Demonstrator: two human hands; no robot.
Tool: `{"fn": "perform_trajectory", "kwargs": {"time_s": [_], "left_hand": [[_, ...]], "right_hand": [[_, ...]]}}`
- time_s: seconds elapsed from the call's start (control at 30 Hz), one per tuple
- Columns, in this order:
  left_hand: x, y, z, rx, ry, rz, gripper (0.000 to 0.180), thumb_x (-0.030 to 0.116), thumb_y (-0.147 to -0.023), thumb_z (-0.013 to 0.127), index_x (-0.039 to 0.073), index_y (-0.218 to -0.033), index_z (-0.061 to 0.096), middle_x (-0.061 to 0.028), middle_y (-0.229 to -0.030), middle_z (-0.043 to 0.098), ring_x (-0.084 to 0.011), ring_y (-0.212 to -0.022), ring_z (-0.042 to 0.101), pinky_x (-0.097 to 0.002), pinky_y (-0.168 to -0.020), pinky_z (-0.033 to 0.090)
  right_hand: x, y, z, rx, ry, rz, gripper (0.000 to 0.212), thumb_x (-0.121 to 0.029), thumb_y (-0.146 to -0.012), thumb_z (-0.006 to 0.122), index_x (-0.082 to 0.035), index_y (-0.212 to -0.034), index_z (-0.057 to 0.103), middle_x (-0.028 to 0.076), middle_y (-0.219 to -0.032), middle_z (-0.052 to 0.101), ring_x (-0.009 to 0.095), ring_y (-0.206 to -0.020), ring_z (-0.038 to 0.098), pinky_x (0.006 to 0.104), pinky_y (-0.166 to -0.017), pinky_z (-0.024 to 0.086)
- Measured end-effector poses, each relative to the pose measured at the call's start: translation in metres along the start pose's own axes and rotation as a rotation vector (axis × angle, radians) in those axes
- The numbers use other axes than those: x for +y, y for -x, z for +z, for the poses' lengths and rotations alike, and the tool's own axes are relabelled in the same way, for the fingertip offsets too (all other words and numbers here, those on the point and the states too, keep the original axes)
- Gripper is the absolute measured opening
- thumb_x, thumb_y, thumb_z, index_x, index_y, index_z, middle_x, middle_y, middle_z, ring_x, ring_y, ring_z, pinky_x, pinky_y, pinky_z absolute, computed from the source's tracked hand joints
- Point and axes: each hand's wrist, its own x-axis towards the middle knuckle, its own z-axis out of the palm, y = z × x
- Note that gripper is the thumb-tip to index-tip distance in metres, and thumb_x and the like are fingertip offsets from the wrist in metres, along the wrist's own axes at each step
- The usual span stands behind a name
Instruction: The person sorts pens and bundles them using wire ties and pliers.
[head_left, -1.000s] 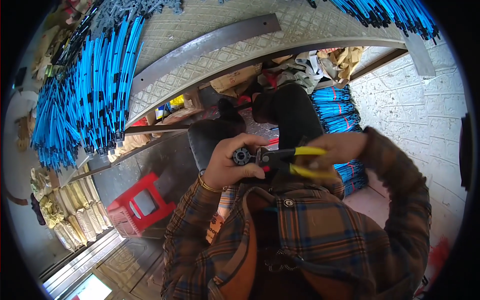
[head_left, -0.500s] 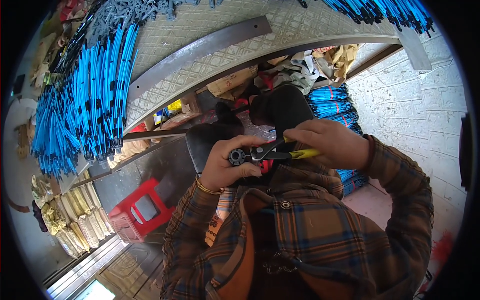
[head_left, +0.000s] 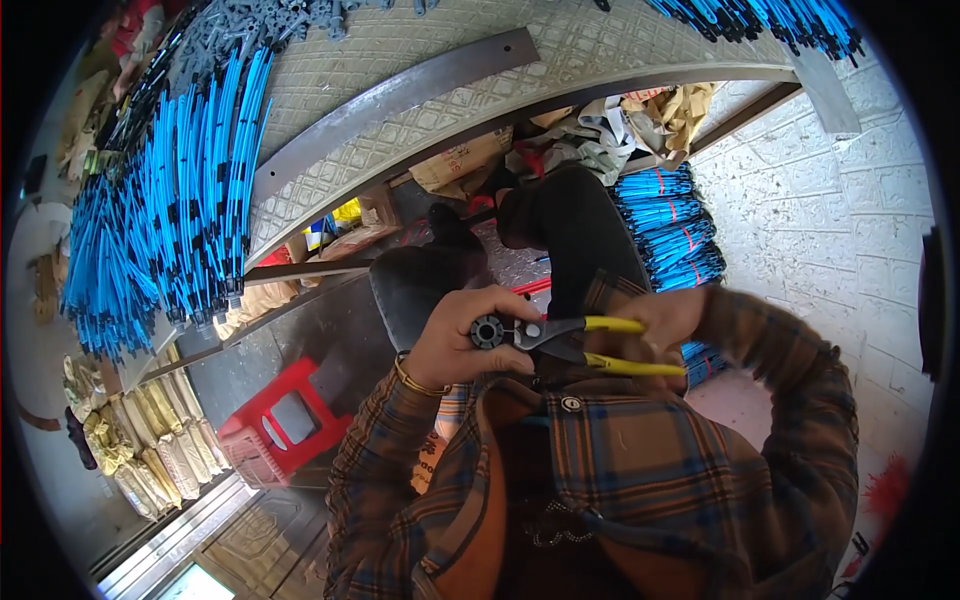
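Note:
In front of my lap, my left hand (head_left: 455, 342) is closed with thumb and fingers around a dark round part (head_left: 487, 332) with a hole in its middle and a notched rim. Against its right side sit the jaws of a pair of pliers (head_left: 552, 338) with yellow handles. My right hand (head_left: 672, 322), somewhat blurred, grips these handles, which are spread apart. Whatever lies between the jaws is too small to make out.
Ahead stands a textured table (head_left: 390, 60) with a metal strip (head_left: 400, 100) along it. Blue rods with black fittings (head_left: 205, 190) pile up at left, grey parts (head_left: 270, 30) behind them. Bundled blue rods (head_left: 670, 230) lie below right. A red stool (head_left: 290, 420) stands left.
The pliers' handles have spread wider apart. My right hand has shifted a little right and blurs. My left hand and the round part have moved slightly right and down.

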Motion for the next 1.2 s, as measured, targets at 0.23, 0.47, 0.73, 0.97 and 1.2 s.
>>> {"fn": "perform_trajectory", "kwargs": {"time_s": [0.23,0.47,0.73,0.97,1.2], "left_hand": [[0.000,0.005,0.002,0.166,0.040,-0.052,0.055,0.027,-0.054,0.084,0.001,-0.096,0.060,-0.0050,-0.088,0.060,-0.0124,-0.080,0.057,-0.0243,-0.072,0.043],[-0.002,0.004,0.002,0.006,0.035,0.024,0.055,0.028,-0.055,0.084,0.001,-0.095,0.059,-0.0032,-0.087,0.059,-0.0111,-0.080,0.056,-0.0242,-0.072,0.044],[-0.004,0.006,0.011,0.140,0.081,-0.092,0.058,0.026,-0.054,0.084,0.000,-0.099,0.059,-0.0041,-0.089,0.060,-0.0119,-0.080,0.057,-0.0245,-0.073,0.043],[0.006,-0.004,0.010,-0.056,-0.039,0.005,0.054,0.019,-0.055,0.083,0.001,-0.101,0.060,-0.0055,-0.090,0.062,-0.0129,-0.080,0.058,-0.0242,-0.073,0.044],[0.013,-0.007,0.014,-0.043,-0.081,-0.028,0.048,0.016,-0.058,0.081,0.001,-0.099,0.061,-0.0061,-0.088,0.063,-0.0140,-0.080,0.059,-0.0249,-0.072,0.045]], "right_hand": [[-0.017,0.004,-0.003,0.113,0.098,0.030,0.064,-0.031,-0.082,0.060,0.001,-0.128,0.030,0.014,-0.098,0.055,0.015,-0.080,0.059,0.0242,-0.057,0.050],[0.018,-0.012,0.008,-0.339,-0.610,-0.067,0.053,-0.029,-0.086,0.057,0.001,-0.125,0.037,0.012,-0.094,0.058,0.017,-0.086,0.059,0.0291,-0.069,0.050],[-0.004,0.003,0.012,0.171,0.148,-0.056,0.040,-0.025,-0.089,0.052,0.000,-0.118,0.041,0.013,-0.081,0.061,0.015,-0.066,0.062,0.0265,-0.052,0.051],[0.004,0.000,0.007,0.005,-0.177,0.246,0.029,-0.023,-0.092,0.047,0.001,-0.107,0.046,0.012,-0.085,0.062,0.017,-0.077,0.063,0.0265,-0.064,0.052],[-0.041,0.020,0.009,0.044,-0.163,0.176,0.027,-0.023,-0.092,0.048,0.002,-0.102,0.050,0.014,-0.093,0.062,0.018,-0.083,0.063,0.0297,-0.069,0.053]]}}
